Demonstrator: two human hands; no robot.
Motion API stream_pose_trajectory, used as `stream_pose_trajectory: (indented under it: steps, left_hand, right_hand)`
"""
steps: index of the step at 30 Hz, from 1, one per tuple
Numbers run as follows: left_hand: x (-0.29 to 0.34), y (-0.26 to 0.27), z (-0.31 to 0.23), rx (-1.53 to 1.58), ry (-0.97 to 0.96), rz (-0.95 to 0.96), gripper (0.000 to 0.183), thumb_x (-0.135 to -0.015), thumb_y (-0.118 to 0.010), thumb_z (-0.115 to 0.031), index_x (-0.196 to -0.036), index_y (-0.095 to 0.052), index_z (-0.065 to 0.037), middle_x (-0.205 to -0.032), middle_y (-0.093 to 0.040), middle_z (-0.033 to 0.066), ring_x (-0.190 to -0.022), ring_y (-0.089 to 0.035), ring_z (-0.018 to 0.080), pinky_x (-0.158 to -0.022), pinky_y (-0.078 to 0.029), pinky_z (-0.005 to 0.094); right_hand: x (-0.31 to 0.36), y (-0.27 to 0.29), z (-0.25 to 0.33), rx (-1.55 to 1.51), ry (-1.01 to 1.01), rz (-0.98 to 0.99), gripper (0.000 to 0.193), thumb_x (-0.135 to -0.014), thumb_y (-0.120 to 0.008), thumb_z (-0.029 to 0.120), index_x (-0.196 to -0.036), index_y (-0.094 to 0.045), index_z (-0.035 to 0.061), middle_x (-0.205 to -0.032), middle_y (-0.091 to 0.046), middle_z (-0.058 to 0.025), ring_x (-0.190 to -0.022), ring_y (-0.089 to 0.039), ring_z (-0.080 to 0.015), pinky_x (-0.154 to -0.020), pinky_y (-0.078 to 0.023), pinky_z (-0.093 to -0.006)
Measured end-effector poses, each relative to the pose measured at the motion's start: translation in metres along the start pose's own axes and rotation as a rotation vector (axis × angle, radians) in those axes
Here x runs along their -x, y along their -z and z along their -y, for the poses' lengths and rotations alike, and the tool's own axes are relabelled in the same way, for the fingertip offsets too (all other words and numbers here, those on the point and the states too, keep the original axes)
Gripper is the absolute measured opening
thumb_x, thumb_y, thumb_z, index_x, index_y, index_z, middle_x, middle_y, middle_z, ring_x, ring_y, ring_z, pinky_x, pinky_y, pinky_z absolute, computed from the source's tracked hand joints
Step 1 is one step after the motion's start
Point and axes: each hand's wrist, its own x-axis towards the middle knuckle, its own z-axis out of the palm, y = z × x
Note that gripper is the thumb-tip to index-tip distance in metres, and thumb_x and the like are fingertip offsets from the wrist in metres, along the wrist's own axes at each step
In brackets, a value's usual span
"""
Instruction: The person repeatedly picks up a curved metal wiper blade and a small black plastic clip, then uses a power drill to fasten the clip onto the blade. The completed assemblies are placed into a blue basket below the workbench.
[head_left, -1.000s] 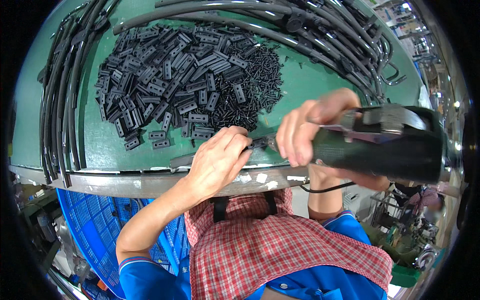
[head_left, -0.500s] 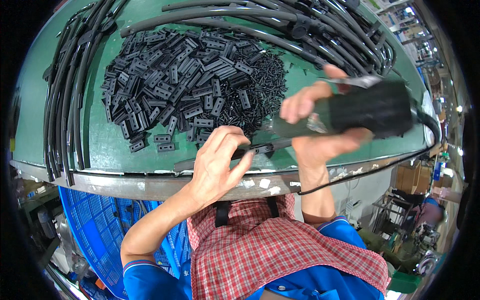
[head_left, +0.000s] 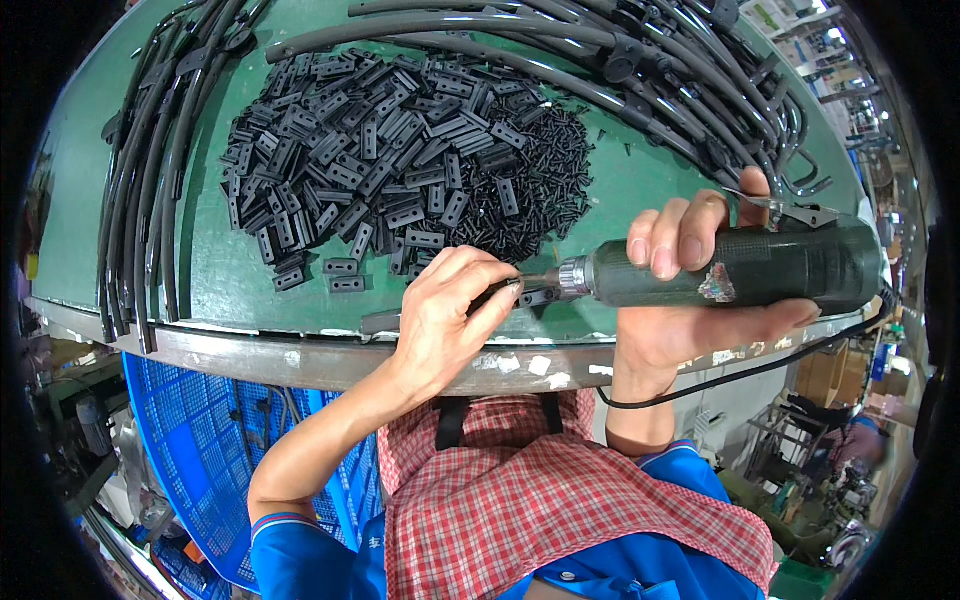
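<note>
My right hand [head_left: 672, 338] is wrapped round a dark green electric screwdriver [head_left: 765, 262], held level with its bit pointing left. The silver collar and bit reach the fingertips of my left hand [head_left: 447, 315]. Thumb and fingers of that hand are pinched together at the bit's tip; a small dark thing shows between them, too covered to name. Under the left hand, along the near table edge, lies a black tube [head_left: 382, 321], partly hidden by the hand and the tool.
Beyond my hands spread a heap of black slotted plastic blocks [head_left: 345, 160] and a pile of small dark screws [head_left: 545, 180]. Bent black tubes [head_left: 150, 190] lie at the left, more tubes [head_left: 690, 120] at the far right. A blue plastic basket [head_left: 190, 430] stands below the table edge.
The screwdriver has come down and turned level, and its bit now meets my left fingertips. My right hand, blurred before, is now sharp. My left fingers have drawn closer together.
</note>
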Motion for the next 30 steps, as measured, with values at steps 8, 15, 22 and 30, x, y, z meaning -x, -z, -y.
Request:
stream_pose_trajectory:
  steps: [8,15,22,30]
  left_hand:
    - [-0.003,0.003,-0.007,0.156,0.227,-0.015,0.021,-0.087,-0.06,-0.004,-0.107,-0.066,-0.001,-0.091,-0.065,0.0105,-0.083,-0.061,0.0169,-0.073,-0.048,0.0273]
    - [0.0,0.005,-0.008,0.385,0.378,0.014,0.036,-0.092,-0.055,-0.003,-0.127,-0.05,0.0,-0.103,-0.064,0.0081,-0.089,-0.061,0.0136,-0.08,-0.049,0.0259]
    - [0.008,0.008,0.0,0.349,0.266,0.065,0.027,-0.088,-0.061,-0.001,-0.113,-0.051,0.001,-0.099,-0.065,0.01,-0.091,-0.065,0.0155,-0.079,-0.051,0.027]
    - [0.005,0.007,-0.002,0.114,-0.043,0.062,0.035,-0.08,-0.066,0.001,-0.113,-0.055,0.001,-0.091,-0.066,0.0119,-0.085,-0.065,0.0227,-0.074,-0.052,0.0312]
  right_hand:
    - [0.0,-0.005,-0.002,0.021,0.041,-0.033,0.108,-0.066,-0.044,0.088,-0.137,-0.036,0.0058,-0.071,-0.049,-0.0057,-0.06,-0.051,-0.0202,-0.056,-0.044,-0.0374]
    - [0.0,-0.013,-0.004,0.023,0.057,0.001,0.097,-0.075,-0.049,0.079,-0.134,-0.039,0.0022,-0.073,-0.045,-0.0034,-0.058,-0.046,-0.0157,-0.055,-0.039,-0.0324]
    - [-0.004,-0.015,-0.004,0.005,0.067,0.078,0.099,-0.076,-0.05,0.078,-0.136,-0.038,0.001,-0.072,-0.046,-0.0036,-0.057,-0.047,-0.016,-0.054,-0.04,-0.0325]
    - [-0.003,-0.01,0.002,-0.025,-0.043,0.042,0.096,-0.078,-0.05,0.076,-0.137,-0.038,0.0009,-0.073,-0.046,-0.0047,-0.058,-0.047,-0.017,-0.053,-0.039,-0.0328]
